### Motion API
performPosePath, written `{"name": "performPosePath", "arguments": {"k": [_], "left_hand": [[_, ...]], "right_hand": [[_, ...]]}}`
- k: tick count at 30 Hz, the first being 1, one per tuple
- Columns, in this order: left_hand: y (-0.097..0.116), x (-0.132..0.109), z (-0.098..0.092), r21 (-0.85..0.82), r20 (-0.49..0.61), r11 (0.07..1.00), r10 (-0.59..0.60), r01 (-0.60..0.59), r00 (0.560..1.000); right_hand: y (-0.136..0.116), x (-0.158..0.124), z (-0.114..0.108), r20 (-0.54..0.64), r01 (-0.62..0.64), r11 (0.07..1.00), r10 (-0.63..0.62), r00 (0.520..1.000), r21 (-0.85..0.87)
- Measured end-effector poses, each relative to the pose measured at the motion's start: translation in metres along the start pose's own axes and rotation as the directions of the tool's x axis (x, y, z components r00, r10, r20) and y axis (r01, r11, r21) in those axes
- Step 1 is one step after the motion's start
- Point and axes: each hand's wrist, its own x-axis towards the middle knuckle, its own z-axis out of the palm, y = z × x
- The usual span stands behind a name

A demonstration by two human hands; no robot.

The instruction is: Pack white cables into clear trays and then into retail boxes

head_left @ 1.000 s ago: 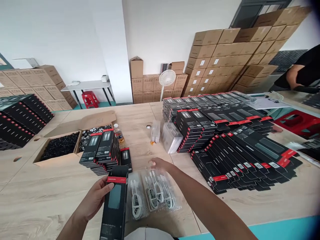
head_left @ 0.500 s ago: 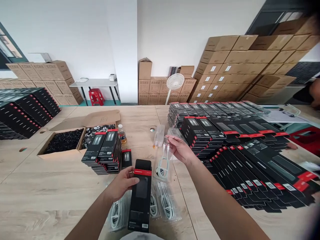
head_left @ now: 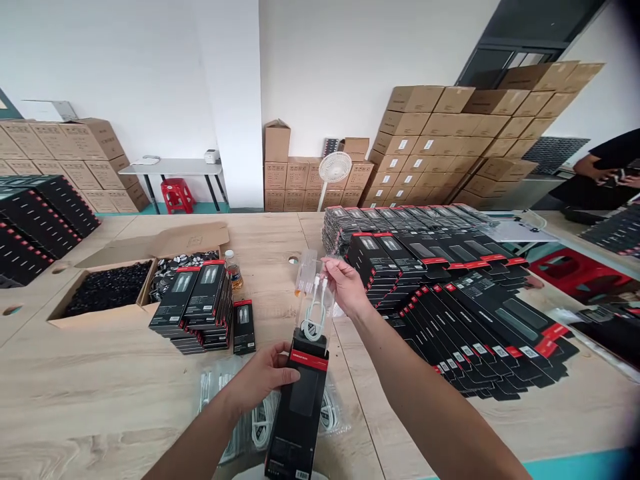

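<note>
My left hand [head_left: 265, 379] is closed around a black cardboard box [head_left: 300, 407] with a red band, its top end open and pointing away from me. Between the fingertips of my right hand [head_left: 345, 285] is the upper end of a clear plastic packet with a coiled white cable [head_left: 315, 313] inside. The packet's lower end is at the mouth of the box; how far in it sits is hidden. More bagged white cables [head_left: 261, 423] lie on the table, partly under my left hand and the box.
Filled boxes [head_left: 203, 293] are stacked at left, beside a small bottle [head_left: 233, 270]. Behind them are cartons of small black parts [head_left: 107, 288]. Flat black boxes [head_left: 480, 327] fan out at right. A fan [head_left: 335, 167] stands beyond the table, and another person's hands [head_left: 600, 172] show far right.
My left hand has moved the box right and slightly down. The cable packet, still in my right hand, now meets the box's open end. The camera view has shifted right.
</note>
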Motion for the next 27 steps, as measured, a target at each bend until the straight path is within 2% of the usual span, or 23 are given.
{"name": "performPosePath", "arguments": {"k": [4,6,8,12,15,17,19,23,25,27], "left_hand": [[-0.001,0.001,-0.002,-0.011,-0.023,1.000,0.012,-0.012,1.000],[-0.003,0.001,-0.005,-0.009,-0.071,1.000,0.009,-0.010,0.997],[-0.007,0.000,-0.009,-0.013,-0.110,1.000,0.010,-0.011,0.994],[-0.016,-0.007,-0.016,-0.021,-0.139,1.000,0.019,-0.022,0.990],[-0.024,-0.012,-0.018,-0.026,-0.172,1.000,-0.004,0.000,0.985],[-0.030,-0.013,-0.018,-0.003,-0.198,1.000,0.027,-0.028,0.980],[-0.034,-0.014,-0.018,0.049,-0.231,0.995,0.098,-0.089,0.968],[-0.037,-0.014,-0.018,0.145,-0.213,0.978,0.176,-0.147,0.961],[-0.038,-0.014,-0.019,0.214,-0.190,0.965,0.191,-0.149,0.963],[-0.037,-0.013,-0.020,0.292,-0.207,0.946,0.205,-0.140,0.957]], "right_hand": [[0.006,-0.011,0.009,0.070,-0.030,0.998,0.034,0.997,-0.056],[0.014,-0.025,0.013,0.111,-0.050,0.993,0.062,0.992,-0.106],[0.024,-0.046,0.014,0.150,-0.043,0.973,0.078,0.986,-0.225],[0.039,-0.095,0.008,0.306,0.075,0.829,0.119,0.945,-0.554],[0.043,-0.126,0.001,0.371,0.074,0.768,0.222,0.902,-0.637],[0.048,-0.140,-0.003,0.354,0.034,0.765,0.258,0.899,-0.643],[0.057,-0.150,-0.006,0.301,-0.026,0.799,0.256,0.919,-0.601],[0.076,-0.164,-0.003,0.132,-0.239,0.887,0.312,0.941,-0.394],[0.081,-0.168,0.002,0.086,-0.250,0.892,0.302,0.949,-0.376],[0.080,-0.169,0.006,0.076,-0.167,0.882,0.222,0.972,-0.440]]}}
